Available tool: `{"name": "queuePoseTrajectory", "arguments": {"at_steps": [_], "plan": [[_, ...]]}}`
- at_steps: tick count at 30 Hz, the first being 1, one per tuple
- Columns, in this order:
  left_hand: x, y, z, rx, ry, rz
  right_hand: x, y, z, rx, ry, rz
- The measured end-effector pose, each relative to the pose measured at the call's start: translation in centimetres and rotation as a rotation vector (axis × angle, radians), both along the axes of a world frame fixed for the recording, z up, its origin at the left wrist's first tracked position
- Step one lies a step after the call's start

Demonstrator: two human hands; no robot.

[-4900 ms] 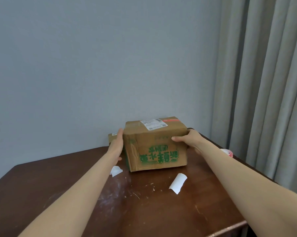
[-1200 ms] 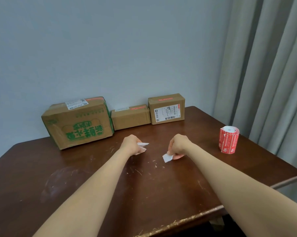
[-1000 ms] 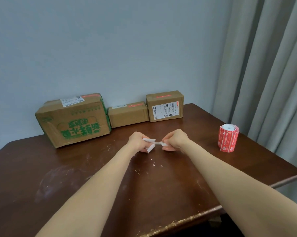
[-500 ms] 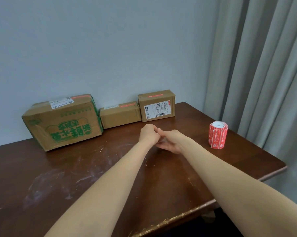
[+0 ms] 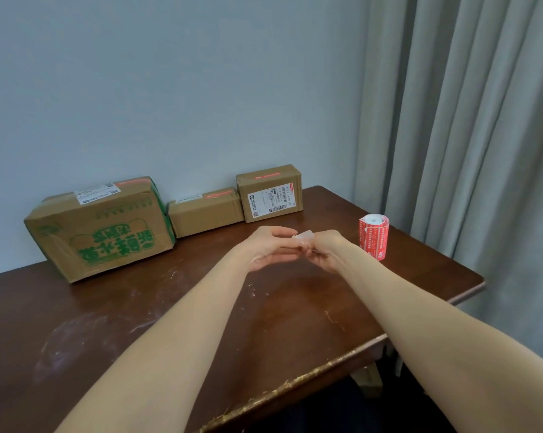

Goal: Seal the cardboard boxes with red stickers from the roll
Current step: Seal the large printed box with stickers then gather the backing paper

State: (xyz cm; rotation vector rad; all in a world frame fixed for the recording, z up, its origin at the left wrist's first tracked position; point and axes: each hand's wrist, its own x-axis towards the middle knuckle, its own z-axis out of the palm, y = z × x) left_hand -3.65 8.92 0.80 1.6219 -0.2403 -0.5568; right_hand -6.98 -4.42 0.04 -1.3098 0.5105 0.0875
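Stickers: I see a red strip on top of each box: big box (image 5: 101,232), flat box (image 5: 206,215) and small box (image 5: 270,195). All three stand in a row against the wall (image 5: 170,89).
Roll: it stands on end at the right of the worktop (image 5: 170,307), near the curtain (image 5: 467,120), well apart from the boxes and touched by neither hand.
Change: a second ago each hand picked a white scrap off the worktop. Now the scraps (image 5: 303,239) are bunched into one wad, held above the worktop between my two hands.
Left hand (image 5: 268,250): fingers half curled, thumb above and fingers below, pinching the wad's near end.
Right hand (image 5: 328,250): fingers curled round the other end of the wad.
Meaning: I judge the sealing done. What I hold looks like peeled backing paper, so this is tidying up, with nothing left to stick.
Big box print: large green Chinese characters, upside down from here; they seem to read 新鲜水果. A white label on top is too small to read.
Small box label: a white shipping label with a barcode and a square code; the text is illegible.
Flat box label: a white strip on top, unreadable.
Roll print: white characters on red, too fine to read. I can make out no brand.
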Motion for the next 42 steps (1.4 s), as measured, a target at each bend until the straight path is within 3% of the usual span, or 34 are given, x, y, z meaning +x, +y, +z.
{"name": "queuePoseTrajectory", "arguments": {"at_steps": [5, 13, 17, 22, 27, 31, 37, 42], "plan": [[-2.2, -2.5, -0.2, 0.145, -0.183, 0.003, -2.4, -1.5, -0.6, -0.120, 0.051, 0.051], [-4.5, -7.6, -0.5, 0.433, -0.423, 0.009, -5.7, -5.5, -2.0, -0.027, 0.083, 0.053], [-6.3, -9.7, -0.2, 0.383, -0.375, -0.152, -8.0, -8.0, -2.6, -0.010, 0.042, -0.035], [-9.0, -13.8, 0.3, 0.278, -0.245, -0.196, -10.6, -11.5, -3.3, -0.125, -0.004, -0.210], [-12.0, -18.2, 0.0, 0.370, -0.391, -0.234, -12.7, -13.6, -4.7, -0.200, 0.021, -0.361], [-14.1, -21.2, -0.5, 0.330, -0.409, -0.250, -14.3, -15.8, -5.8, -0.155, -0.023, -0.527], [-16.2, -24.3, -3.5, 0.361, -0.355, -0.364, -16.6, -18.6, -9.6, -0.212, 0.086, -0.602], [-17.3, -25.6, -8.0, 0.456, -0.247, -0.470, -17.6, -20.0, -15.9, -0.148, 0.200, -0.698]]}}
